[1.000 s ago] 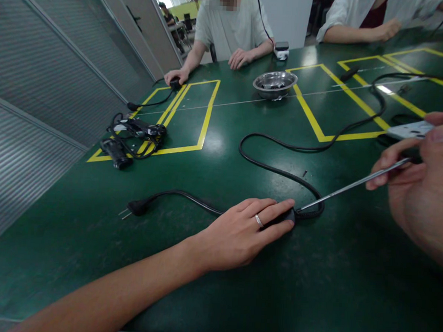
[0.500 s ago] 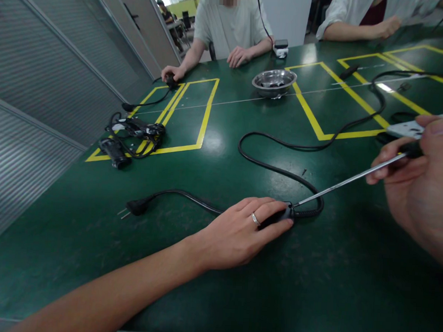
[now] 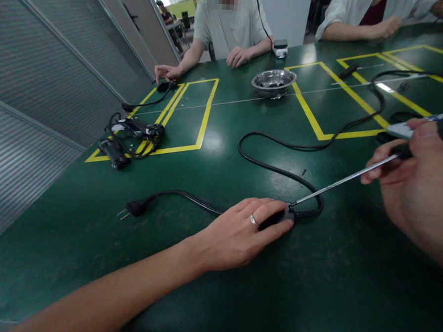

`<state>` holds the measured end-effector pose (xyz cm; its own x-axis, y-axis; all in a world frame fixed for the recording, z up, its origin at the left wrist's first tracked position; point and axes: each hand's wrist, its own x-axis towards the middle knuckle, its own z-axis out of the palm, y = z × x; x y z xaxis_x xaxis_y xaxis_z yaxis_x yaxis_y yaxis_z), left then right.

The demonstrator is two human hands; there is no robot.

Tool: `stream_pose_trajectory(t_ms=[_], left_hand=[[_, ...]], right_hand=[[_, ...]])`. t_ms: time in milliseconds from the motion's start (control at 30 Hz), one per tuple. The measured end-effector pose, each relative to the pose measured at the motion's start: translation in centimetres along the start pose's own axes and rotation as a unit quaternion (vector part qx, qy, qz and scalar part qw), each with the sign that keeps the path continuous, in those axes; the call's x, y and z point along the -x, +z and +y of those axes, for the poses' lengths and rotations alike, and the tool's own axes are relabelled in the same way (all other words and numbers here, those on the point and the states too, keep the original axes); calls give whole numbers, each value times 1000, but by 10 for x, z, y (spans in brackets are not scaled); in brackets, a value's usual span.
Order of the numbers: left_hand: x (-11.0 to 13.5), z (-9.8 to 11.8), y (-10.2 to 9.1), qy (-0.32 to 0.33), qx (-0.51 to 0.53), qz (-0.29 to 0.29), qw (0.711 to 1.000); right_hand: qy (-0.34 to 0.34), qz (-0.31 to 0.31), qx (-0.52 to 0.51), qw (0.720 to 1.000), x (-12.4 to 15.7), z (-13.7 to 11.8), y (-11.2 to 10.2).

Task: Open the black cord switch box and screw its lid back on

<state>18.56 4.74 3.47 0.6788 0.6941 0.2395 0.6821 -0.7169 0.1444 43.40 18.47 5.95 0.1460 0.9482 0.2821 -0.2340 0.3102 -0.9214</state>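
Well beyond the left hand, to its left, lies a tangle of black cables with glossy wrapping (image 3: 141, 132); nearer that hand, a black two-pin plug (image 3: 135, 208) rests on the green tabletop, its cord running toward the wrist. The bare left hand (image 3: 240, 231), ringed on one finger, lies low with its fingers closed over a small black plastic housing (image 3: 288, 216), holding it down; its thumb cannot be made out. Just past the fingertips, a thin dark sliver (image 3: 304, 172), possibly a screw, lies loose, so one fastening may be out. A slim steel-shafted screwdriver (image 3: 343, 182) meets the housing's end, where work seems under way and unfinished; the housing looks unopened, though fingers cover much of it. The right hand (image 3: 416, 181) grips the screwdriver's dark handle, fingers wrapped snugly around it.
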Motion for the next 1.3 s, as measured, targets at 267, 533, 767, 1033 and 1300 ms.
stream_pose_trajectory(t_ms=[267,533,767,1033,1300], left_hand=[[-3,1,-3,11,-36,-35,999],[-2,1,-3,20,-59,-37,997],[-5,2,-6,54,-120,-48,990],[1,-3,0,66,-106,5,992],[3,-4,1,64,-92,5,994]], right_hand=[[-12,0,14,1000,0,1,1],[-36,-3,4,999,-1,2,0],[-56,12,7,998,-3,1,-1],[-3,-35,-52,998,0,-1,-3],[-89,-64,-4,994,1,-3,1]])
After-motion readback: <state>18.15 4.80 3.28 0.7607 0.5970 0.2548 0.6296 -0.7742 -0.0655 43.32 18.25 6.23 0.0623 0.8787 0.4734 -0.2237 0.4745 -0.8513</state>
